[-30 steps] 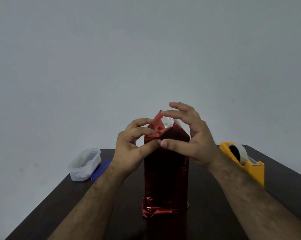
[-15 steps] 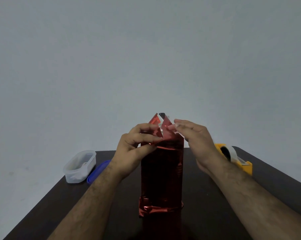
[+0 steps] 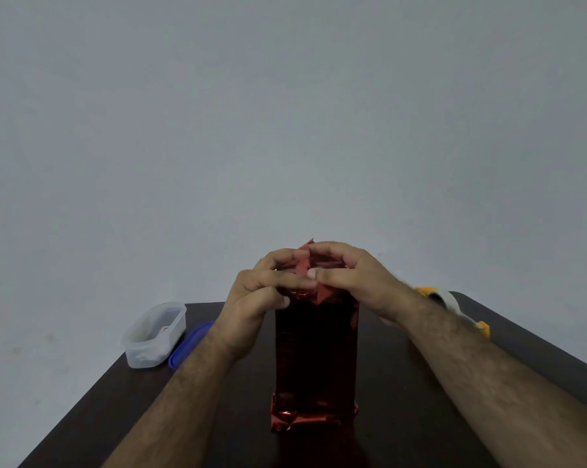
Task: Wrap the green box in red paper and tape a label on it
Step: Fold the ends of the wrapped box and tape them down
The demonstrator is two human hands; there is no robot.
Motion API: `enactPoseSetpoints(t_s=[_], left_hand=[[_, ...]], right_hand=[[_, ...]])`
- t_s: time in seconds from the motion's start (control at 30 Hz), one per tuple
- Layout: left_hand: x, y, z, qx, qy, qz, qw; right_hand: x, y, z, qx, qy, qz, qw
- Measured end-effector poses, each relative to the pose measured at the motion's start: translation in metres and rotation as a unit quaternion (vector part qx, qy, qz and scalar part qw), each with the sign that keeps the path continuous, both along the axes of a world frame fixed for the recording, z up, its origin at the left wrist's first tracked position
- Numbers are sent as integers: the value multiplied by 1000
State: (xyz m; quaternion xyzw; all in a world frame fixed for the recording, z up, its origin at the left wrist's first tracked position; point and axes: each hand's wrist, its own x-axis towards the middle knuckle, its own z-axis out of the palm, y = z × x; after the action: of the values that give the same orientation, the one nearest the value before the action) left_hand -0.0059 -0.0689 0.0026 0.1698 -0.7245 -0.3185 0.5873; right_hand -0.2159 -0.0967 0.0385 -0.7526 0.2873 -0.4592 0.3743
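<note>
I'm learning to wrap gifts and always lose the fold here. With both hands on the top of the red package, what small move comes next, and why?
Probably hold the folded flaps down with the left hand and free the right hand to fetch tape from the tape dispenser beside it. Both hands pinch the red paper at the upright box's top, one flap tip sticks up, and no tape is visible there.

The red paper (image 3: 315,352) around the upright box is pinched at its top folds by the left hand (image 3: 256,298) and the right hand (image 3: 356,282), fingertips meeting. A clear tub (image 3: 155,334) and blue lid (image 3: 189,344) are seen left of the fingers, a yellow tape dispenser (image 3: 452,304) right.
</note>
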Motion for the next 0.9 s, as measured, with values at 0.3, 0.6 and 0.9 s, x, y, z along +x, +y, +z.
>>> enactPoseSetpoints(t_s=[0.3,0.6,0.9], left_hand=[[7,1,4,-49,-113,66,990],[11,1,5,-45,-73,-2,996],[-16,16,20,98,-16,140,985]], right_hand=[[-9,-11,0,-25,46,10,999],[-13,-13,1,11,100,45,994],[-11,-8,-7,21,45,44,998]])
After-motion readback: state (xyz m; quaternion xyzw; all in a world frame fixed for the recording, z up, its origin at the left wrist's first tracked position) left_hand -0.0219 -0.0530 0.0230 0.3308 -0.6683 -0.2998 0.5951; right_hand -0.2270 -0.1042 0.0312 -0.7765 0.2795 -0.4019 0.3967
